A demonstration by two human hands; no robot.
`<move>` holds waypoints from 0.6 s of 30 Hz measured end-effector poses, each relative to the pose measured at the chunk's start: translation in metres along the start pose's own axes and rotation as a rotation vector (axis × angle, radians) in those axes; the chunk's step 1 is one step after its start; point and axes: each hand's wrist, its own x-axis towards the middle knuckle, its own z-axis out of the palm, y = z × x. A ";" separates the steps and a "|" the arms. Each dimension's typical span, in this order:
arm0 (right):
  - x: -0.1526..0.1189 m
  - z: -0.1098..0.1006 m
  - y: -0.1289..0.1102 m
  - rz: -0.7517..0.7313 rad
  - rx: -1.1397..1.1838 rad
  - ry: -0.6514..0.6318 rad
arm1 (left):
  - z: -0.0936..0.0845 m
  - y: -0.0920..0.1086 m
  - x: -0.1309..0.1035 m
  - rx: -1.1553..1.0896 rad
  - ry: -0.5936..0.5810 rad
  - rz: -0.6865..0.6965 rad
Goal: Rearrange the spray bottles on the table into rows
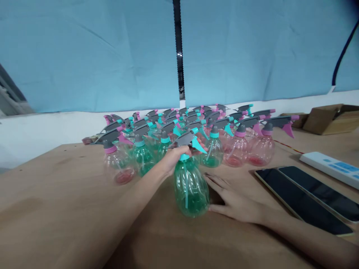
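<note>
From our head camera, we see the green bottle [191, 188] upright on the table [70, 209], in front of the bottle cluster [196, 130]. Our left hand [175, 157] is wrapped closed around its neck under the sprayer. Our right hand [235, 201] lies open and flat, fingertips touching the bottle's base.

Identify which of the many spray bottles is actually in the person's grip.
The green spray bottle standing alone in front of the cluster: the left hand clasps its neck under the grey trigger head, while the right hand lies flat beside its base.
</note>
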 end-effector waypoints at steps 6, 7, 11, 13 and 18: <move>0.000 -0.001 -0.001 0.008 0.010 -0.010 | -0.003 -0.002 0.001 -0.078 -0.073 -0.022; 0.000 -0.001 -0.001 0.010 0.008 -0.010 | -0.003 -0.002 0.001 -0.077 -0.080 -0.025; 0.000 0.000 -0.001 -0.010 0.012 0.020 | -0.004 -0.002 0.002 -0.086 -0.087 -0.025; 0.000 0.001 0.000 -0.019 0.015 0.031 | -0.004 -0.003 0.002 -0.087 -0.082 -0.023; 0.000 0.001 0.001 -0.038 0.027 0.039 | -0.003 -0.002 0.002 -0.071 -0.079 -0.027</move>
